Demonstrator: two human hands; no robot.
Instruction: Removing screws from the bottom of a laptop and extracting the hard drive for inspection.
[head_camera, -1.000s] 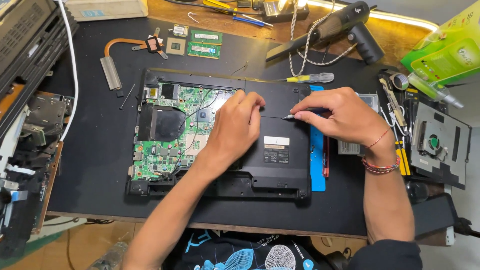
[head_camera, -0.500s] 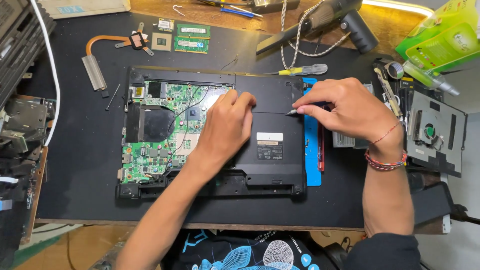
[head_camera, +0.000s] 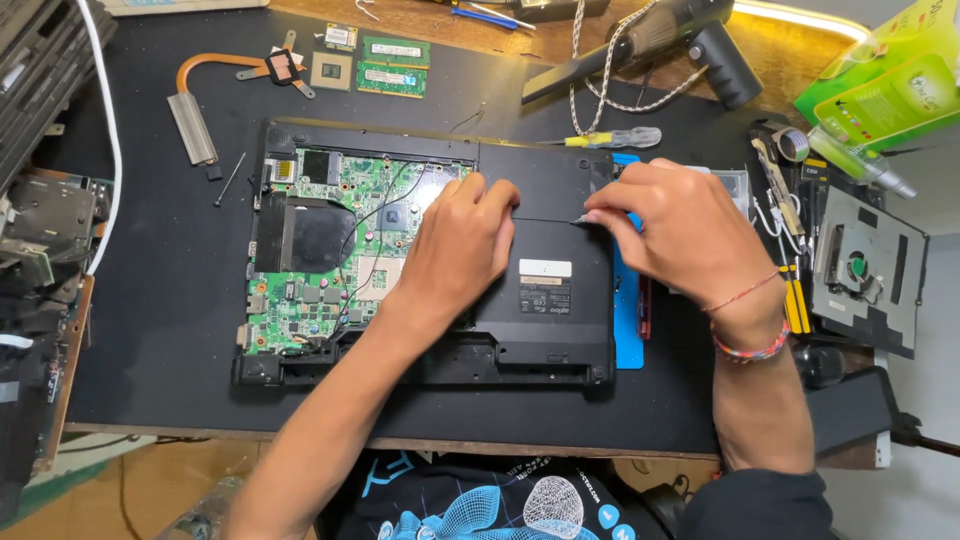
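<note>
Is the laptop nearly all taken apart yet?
About halfway, it seems. Done: the copper cooling pipe, memory sticks and fan lie loose on the mat, and the green board is bare. Now: the left hand steadies the laptop while the right hand works a thin tool. Left: the board remains inside.

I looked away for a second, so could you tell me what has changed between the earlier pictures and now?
Almost nothing. The left hand still presses on the opened laptop, and the right hand still pinches a thin tool at the black cover's seam. Only the head camera shifted, so the desk slid slightly in view.
</note>
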